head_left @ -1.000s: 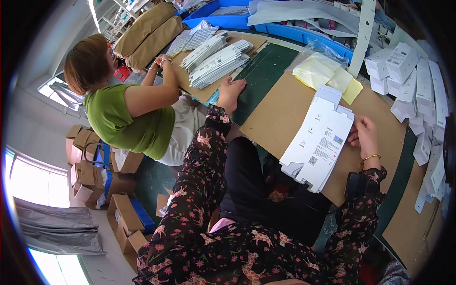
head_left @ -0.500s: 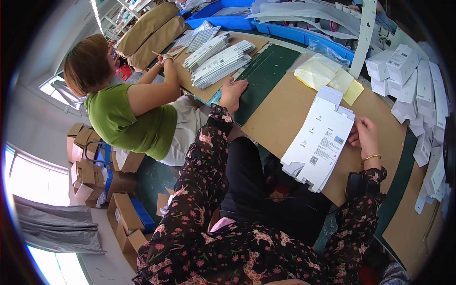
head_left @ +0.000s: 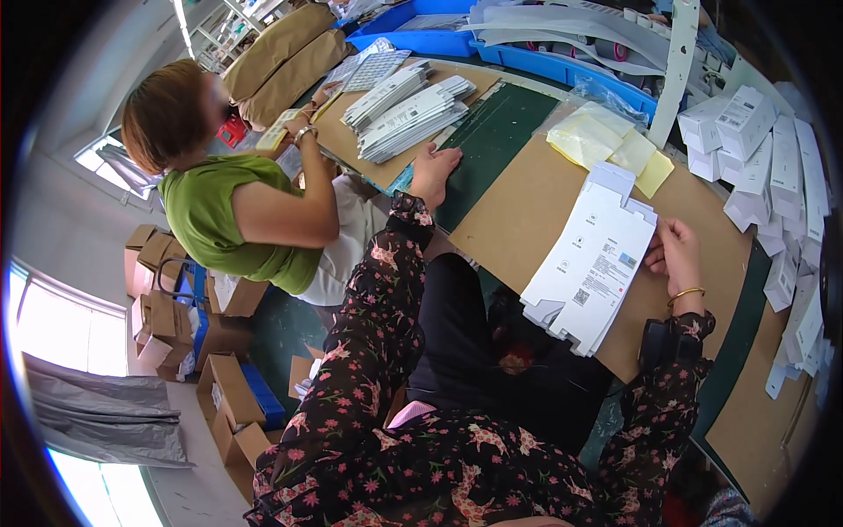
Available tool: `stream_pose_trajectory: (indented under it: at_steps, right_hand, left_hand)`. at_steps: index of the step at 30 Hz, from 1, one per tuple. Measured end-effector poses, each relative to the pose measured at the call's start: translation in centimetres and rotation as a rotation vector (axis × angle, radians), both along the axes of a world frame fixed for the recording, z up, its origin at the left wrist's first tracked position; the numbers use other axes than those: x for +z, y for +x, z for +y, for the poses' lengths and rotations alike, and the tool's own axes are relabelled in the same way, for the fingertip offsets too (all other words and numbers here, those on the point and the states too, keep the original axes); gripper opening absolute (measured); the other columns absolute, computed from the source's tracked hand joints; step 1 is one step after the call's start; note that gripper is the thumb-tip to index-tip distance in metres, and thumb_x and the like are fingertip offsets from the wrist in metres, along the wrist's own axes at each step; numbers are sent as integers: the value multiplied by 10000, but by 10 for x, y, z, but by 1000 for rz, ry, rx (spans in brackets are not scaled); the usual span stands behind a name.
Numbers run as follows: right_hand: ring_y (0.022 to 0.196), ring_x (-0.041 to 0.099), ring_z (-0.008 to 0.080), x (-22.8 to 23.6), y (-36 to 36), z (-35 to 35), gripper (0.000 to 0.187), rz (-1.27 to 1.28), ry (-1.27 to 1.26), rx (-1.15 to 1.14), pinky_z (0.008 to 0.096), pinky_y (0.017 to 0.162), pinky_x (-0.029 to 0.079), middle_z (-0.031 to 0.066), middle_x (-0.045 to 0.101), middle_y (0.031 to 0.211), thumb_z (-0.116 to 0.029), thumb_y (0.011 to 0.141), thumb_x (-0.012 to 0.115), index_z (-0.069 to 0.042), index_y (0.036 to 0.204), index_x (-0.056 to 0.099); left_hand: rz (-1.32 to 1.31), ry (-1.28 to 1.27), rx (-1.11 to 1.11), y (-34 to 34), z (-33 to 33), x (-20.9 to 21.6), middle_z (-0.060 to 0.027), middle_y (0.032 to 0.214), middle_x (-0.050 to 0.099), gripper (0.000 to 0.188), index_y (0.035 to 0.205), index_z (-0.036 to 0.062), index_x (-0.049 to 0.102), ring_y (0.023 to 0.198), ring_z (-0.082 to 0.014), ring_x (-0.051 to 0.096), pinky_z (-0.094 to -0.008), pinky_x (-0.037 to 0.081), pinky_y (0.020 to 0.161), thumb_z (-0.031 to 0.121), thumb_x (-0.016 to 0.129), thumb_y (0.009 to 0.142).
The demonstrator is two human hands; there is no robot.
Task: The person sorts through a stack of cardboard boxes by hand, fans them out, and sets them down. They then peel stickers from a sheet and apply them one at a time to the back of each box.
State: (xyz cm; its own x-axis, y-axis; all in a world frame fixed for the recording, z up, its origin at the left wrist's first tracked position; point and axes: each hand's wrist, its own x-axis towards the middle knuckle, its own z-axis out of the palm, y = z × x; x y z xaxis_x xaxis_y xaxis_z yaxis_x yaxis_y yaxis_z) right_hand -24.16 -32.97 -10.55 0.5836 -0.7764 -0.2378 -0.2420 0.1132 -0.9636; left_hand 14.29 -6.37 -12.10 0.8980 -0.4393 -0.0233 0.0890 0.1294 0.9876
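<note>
While the right hand (head_left: pixel 674 252) touched their right edge, the flat cartons (head_left: pixel 588 255) lay on the board (head_left: pixel 500 206).
White, stacked and printed side up, they slanted with their lower end just past the board's near edge; the right fingers (head_left: pixel 662 237) were bent against them, though whether they gripped one could not be told. The board lay on the green counter (head_left: pixel 479 132), where the left hand (head_left: pixel 432 171) rested well apart from the cartons, holding nothing, its fingers loosely open. Beyond the cartons' far end lay yellow sheets (head_left: pixel 584 136), with a blue tray (head_left: pixel 566 75) behind. To the right, folded white boxes (head_left: pixel 746 123) were heaped. Past the left hand stood a pile (head_left: pixel 413 123) of flat white cartons, and at the left a co-worker (head_left: pixel 255 206) in green handled something yellow and white (head_left: pixel 277 132).
</note>
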Motion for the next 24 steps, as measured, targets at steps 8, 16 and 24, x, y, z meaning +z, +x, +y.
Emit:
stream_pose_trajectory:
  at_steps: [8, 16, 24]
  right_hand:
    - [496, 606, 84, 1, 1, 1, 272, 10, 0, 5, 199, 405, 440, 5, 655, 747, -348, 1053, 620, -89, 977, 659]
    - [503, 607, 82, 1, -1, 1, 270, 30, -16, 6, 198, 410, 440, 2, 657, 752, -350, 1055, 614, -95, 974, 656]
    - [513, 613, 88, 0, 0, 2, 265, 16, -18, 0, 198, 418, 448, 10, 659, 754, -339, 1058, 609, -89, 979, 649]
  left_hand:
    - [-26, -127, 44, -21, 4, 12, -196, 1342, 537, 876, 1578, -113, 158, 1234, -264, 597, -353, 489, 1078, 189, 727, 985]
    - [-103, -543, 79, -90, 21, 48, -165, 1568, 433, 764, 1594, 3, 222, 1475, -269, 389, -406, 314, 1217, 407, 598, 1066]
    - [141, -753, -43, -88, 6, 52, -195, 1563, 447, 477, 1488, -11, 381, 1459, -328, 430, -466, 359, 1214, 293, 457, 1128]
